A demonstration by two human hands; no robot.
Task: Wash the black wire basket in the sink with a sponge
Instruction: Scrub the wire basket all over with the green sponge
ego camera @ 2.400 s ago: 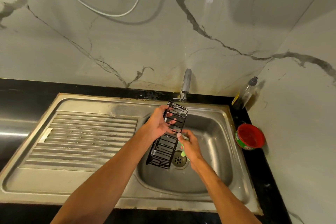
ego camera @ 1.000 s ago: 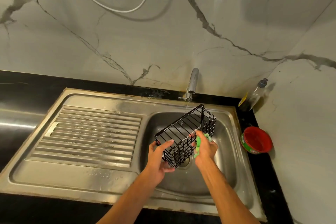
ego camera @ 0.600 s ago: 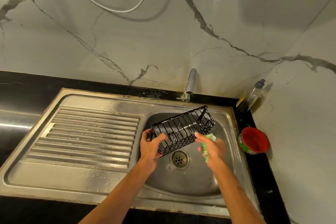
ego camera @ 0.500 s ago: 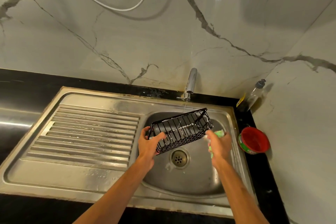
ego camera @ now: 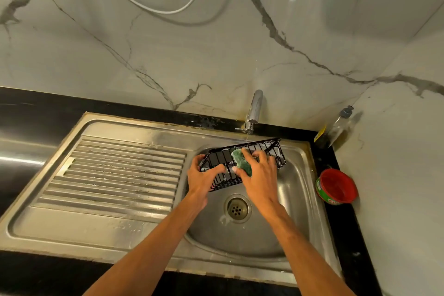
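Left hand (ego camera: 200, 179) grips the near-left end of the basket (ego camera: 278, 157); right hand (ego camera: 258, 175) holds a green sponge (ego camera: 241, 161) pressed onto the wires. Basket is held off the bottom at the back edge of the sink (ego camera: 296, 190), under the tap (ego camera: 254, 108), where a thin stream meets its rear rim. Assessment: scrubbing is in hand. The next move calls for sponge strokes along the wires, left hand bracing, then a turn to present unscrubbed sides.
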